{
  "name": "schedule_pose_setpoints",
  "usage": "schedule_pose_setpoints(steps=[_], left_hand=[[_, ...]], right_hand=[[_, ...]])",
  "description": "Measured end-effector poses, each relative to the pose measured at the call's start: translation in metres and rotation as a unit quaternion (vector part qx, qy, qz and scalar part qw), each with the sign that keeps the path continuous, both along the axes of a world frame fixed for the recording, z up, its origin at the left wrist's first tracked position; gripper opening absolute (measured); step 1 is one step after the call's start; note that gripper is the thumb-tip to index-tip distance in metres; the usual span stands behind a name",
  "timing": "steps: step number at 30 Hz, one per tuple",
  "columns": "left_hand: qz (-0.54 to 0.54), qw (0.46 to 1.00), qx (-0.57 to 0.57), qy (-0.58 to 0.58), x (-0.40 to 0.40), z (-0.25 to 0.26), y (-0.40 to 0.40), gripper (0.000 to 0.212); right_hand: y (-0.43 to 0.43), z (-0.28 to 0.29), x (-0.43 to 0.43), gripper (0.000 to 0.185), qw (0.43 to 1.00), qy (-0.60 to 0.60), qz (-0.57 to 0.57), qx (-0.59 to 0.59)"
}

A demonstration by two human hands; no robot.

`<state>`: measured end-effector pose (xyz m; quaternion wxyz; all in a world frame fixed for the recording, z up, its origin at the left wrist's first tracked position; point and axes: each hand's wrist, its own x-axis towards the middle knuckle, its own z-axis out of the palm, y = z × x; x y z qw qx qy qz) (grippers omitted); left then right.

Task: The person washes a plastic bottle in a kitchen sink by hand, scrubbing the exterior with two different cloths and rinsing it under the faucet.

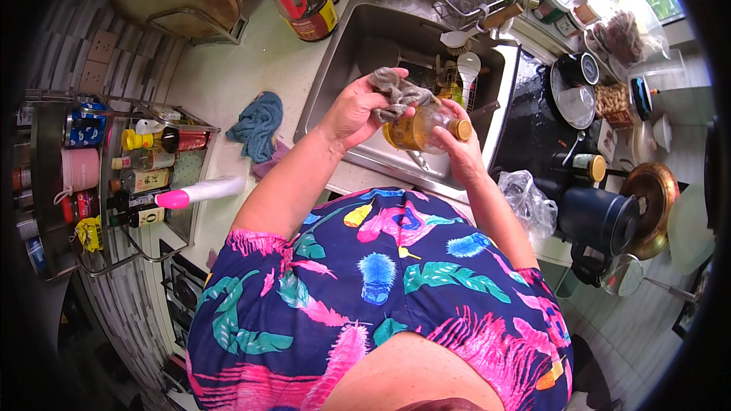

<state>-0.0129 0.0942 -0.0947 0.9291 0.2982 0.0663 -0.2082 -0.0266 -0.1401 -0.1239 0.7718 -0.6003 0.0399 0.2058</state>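
Observation:
Over the near part of a stainless steel sink (365,155), my left hand (358,107) grips a crumpled grey-brown cloth (400,93). My right hand (461,145) holds a glass jar (421,130) with a gold lid (460,129) and a yellow label. The jar lies tilted on its side, lid towards the right, and the cloth is against or just beside its upper left part. Below them, part of a metal utensil (420,160) shows in the sink. A white spoon (469,68) and a wire basket stand deeper in the sink.
A blue cloth (260,125) lies on the counter left of the sink, near a white bottle with a pink cap (200,191). A large jug of dark liquid (302,5) stands behind. Right are a plastic bag (526,205), a dark blue kettle (597,220) and a gold-lidded jar (588,166).

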Motion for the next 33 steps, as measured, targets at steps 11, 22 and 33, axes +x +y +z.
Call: schedule_pose_setpoints(steps=[11,22,33], left_hand=[[0.116,0.966,0.214,0.092,0.006,-0.079,0.017,0.026],[0.084,0.955,0.257,0.122,-0.005,-0.130,0.026,0.024],[-0.013,0.737,0.657,-0.156,-0.023,-0.156,-0.002,0.053]], right_hand=[[0.048,-0.091,0.016,0.062,0.992,0.039,0.058,-0.102],[0.039,-0.156,0.016,0.078,0.984,0.133,0.120,-0.010],[0.020,-0.144,0.023,0.093,0.966,0.157,0.205,0.020]])
